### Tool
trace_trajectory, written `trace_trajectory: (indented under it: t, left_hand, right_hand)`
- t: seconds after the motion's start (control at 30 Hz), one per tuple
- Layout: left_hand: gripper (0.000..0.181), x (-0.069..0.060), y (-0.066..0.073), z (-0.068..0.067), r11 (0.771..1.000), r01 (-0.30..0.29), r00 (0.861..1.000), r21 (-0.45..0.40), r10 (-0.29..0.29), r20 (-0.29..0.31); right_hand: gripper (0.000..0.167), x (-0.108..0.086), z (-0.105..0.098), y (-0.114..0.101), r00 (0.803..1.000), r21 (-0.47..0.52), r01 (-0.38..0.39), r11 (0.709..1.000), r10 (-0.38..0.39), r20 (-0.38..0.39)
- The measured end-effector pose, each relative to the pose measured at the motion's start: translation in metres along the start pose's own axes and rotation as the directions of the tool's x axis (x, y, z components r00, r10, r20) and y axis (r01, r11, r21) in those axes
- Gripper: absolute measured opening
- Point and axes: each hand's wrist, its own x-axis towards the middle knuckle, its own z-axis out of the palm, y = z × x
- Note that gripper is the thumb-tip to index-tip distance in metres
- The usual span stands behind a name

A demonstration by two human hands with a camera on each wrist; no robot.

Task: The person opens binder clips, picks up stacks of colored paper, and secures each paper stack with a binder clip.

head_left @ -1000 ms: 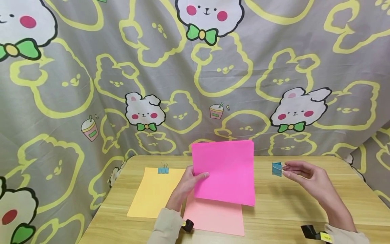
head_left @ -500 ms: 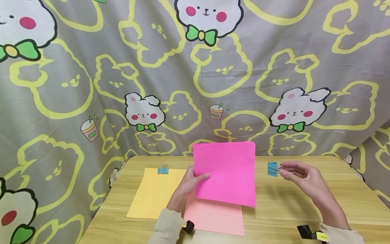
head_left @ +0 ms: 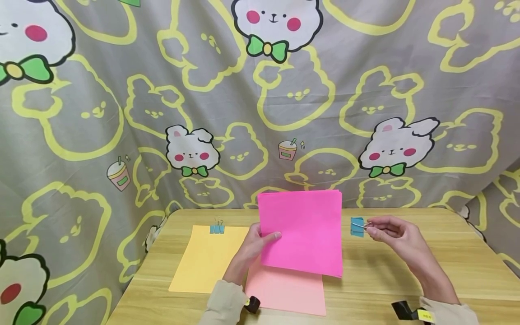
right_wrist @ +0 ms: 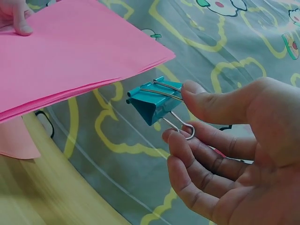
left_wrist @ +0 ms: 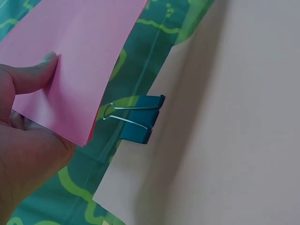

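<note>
My left hand (head_left: pixel 255 243) grips a stack of bright pink paper (head_left: pixel 304 230) by its left edge, thumb on the front face, and holds it tilted up above the table. To the right of the stack, my right hand (head_left: pixel 400 234) pinches the wire handles of a blue binder clip (head_left: pixel 357 227). In the right wrist view the thumb lies on one handle of the binder clip (right_wrist: pixel 154 98) and the fingers on the other. The clip's mouth faces the pink stack (right_wrist: pixel 79 56), apart from its edge.
On the wooden table (head_left: pixel 467 266) lies yellow paper (head_left: pixel 203 259) at the left, with another blue binder clip (head_left: pixel 217 229) on its top edge. Light pink paper (head_left: pixel 288 291) lies partly under the raised stack. A patterned curtain (head_left: pixel 243 104) hangs behind the table.
My right hand has moved left with the binder clip, bringing it nearer the pink stack, and the clip has turned slightly. The left hand and the stack have shifted slightly right.
</note>
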Motion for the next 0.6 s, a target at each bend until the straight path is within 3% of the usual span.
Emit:
trace_trajectory:
  t: [0.13, 0.4, 0.6]
  left_hand:
    - [0.029, -0.0007, 0.0011, 0.0003, 1.0, 0.007, 1.0, 0.005, -0.007, -0.003]
    - [0.028, -0.0009, 0.0019, 0.0025, 1.0, 0.007, 1.0, 0.012, -0.007, -0.013]
    - [0.029, -0.0013, 0.0007, 0.0033, 1.0, 0.002, 1.0, 0.02, -0.001, -0.02]
  right_hand:
    - [0.031, 0.0012, 0.0013, 0.0025, 1.0, 0.032, 0.001, 0.999, -0.001, 0.004]
    - [0.022, 0.0024, 0.0, 0.0101, 0.998, 0.185, -0.056, 0.981, 0.051, 0.035]
    - [0.022, 0.0033, 0.0018, 0.0087, 0.998, 0.192, -0.06, 0.98, 0.053, 0.041]
